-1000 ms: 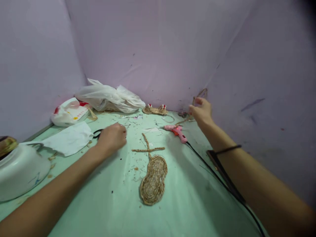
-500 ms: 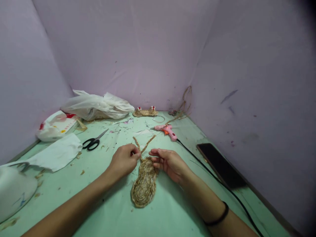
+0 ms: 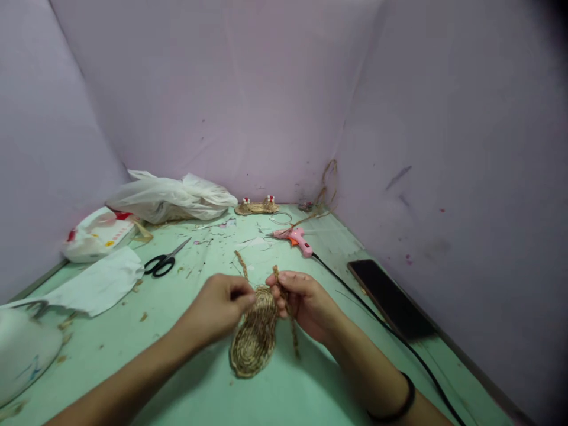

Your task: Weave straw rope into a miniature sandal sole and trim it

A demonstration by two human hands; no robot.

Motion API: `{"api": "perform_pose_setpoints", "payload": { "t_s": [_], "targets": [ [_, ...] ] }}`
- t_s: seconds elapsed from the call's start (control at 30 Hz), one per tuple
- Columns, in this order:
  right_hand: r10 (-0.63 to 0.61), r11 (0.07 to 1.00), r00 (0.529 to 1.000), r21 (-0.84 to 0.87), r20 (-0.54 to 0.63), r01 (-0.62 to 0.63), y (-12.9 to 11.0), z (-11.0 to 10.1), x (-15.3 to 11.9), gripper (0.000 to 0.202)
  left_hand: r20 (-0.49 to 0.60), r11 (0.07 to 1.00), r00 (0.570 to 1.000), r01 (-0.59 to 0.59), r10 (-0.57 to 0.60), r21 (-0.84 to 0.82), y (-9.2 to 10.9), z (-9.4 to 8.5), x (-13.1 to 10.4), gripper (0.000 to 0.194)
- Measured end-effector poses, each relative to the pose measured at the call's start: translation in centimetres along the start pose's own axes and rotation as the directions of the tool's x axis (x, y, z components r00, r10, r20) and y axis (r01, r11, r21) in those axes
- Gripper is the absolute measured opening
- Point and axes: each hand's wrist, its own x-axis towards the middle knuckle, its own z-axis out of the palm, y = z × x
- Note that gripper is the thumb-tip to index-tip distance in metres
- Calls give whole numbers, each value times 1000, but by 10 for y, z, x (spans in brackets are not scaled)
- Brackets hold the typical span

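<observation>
A straw-coloured woven sole (image 3: 255, 343), coiled from braided cord, lies on the table between my hands. One short braided cord (image 3: 242, 264) sticks up past its far end. My left hand (image 3: 228, 302) is closed at the sole's upper left edge, thumb and fingertips pinched together; whatever is between them is hidden. On the other side, my right hand (image 3: 306, 302) grips a second braided cord (image 3: 294, 337) between thumb and fingers. That cord's lower end hangs down toward the table, right of the sole.
Ahead lie a pink glue gun (image 3: 298, 238) with a black cable (image 3: 377, 322), and a finished-looking woven sole with flowers (image 3: 257, 208). Black scissors (image 3: 163, 263), white cloth (image 3: 100, 283) and plastic bags (image 3: 175, 198) are left. A phone (image 3: 390, 299) lies right.
My right hand has taken hold of one braided cord and bent it down to the right. My left hand has come slightly nearer, onto the sole's edge. The view has shifted a little.
</observation>
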Motion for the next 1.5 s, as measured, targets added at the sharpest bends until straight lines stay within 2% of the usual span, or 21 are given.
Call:
{"api": "perform_pose_setpoints", "payload": {
  "t_s": [0.03, 0.1, 0.17, 0.23, 0.33, 0.47, 0.57, 0.73, 0.87, 0.93, 1.03, 1.13, 1.2, 1.27, 1.37, 1.43, 1.5],
  "targets": [
    [32, 999, 999, -35, 41, -31, 0, 0, -2, 18, -39, 998, 999, -2, -1, -70, 2, -8, 1, 13],
    [85, 991, 988, -114, 127, -71, 0, 2, -5, 19, -28, 969, 999, -29, 23, -244, 3, -19, 2, 16],
    [113, 981, 974, -179, 198, -77, 2, 5, -7, 21, 59, 930, 995, -50, 77, -363, 3, -24, 3, 21],
    [115, 974, 965, -219, 235, -63, 3, 7, -9, 20, 147, 918, 981, -62, 129, -392, 1, -24, 3, 24],
    [109, 965, 963, -260, 245, -43, 3, 8, -8, 22, 190, 937, 961, -131, 199, -323, 1, -21, 1, 22],
    [132, 951, 970, -303, 203, -66, 4, 9, -8, 21, 117, 936, 936, -313, 333, -163, 4, -19, -2, 8],
    [146, 953, 976, -287, 162, -95, 5, 9, -11, 24, 72, 904, 908, -398, 412, -156, 3, -17, -2, 9],
    [133, 973, 988, -199, 78, -115, 7, 10, -12, 21, 6, 852, 865, -494, 502, -173, -2, -11, -2, 7],
    [143, 967, 989, -217, 30, -133, 6, 8, -10, 18, -20, 855, 857, -514, 514, -67, -5, -7, -4, 9],
    [136, 960, 991, -245, -7, -133, 6, 7, -10, 18, -19, 810, 810, -586, 586, 28, -6, -5, -5, 9],
    [126, 944, 992, -303, -31, -129, 4, 7, -10, 16, 47, 687, 702, -707, 711, 169, -8, -5, -4, 12],
    [120, 937, 992, -328, -28, -123, 2, 8, -10, 16, 173, 593, 658, -743, 733, 311, -9, -11, 0, 14],
    [114, 938, 993, -324, -39, -121, 2, 9, -9, 17, 176, 556, 669, -712, 722, 429, -11, -20, 4, 15],
    [87, 942, 995, -322, -38, -95, 2, 8, -8, 19, 69, 572, 695, -640, 716, 513, -12, -30, 7, 17],
    [13, 941, 1000, -337, -16, -18, 4, 7, -7, 21, -101, 654, 715, -562, 692, 507, -12, -40, 9, 22],
    [-11, 937, 1000, -350, -13, 6, 6, 6, -7, 21, -84, 688, 739, -570, 668, 449, -11, -40, 6, 24],
    [-12, 935, 1000, -354, -16, 6, 7, 6, -7, 20, 16, 692, 748, -621, 663, 368, -8, -35, 2, 20]
  ]
}}
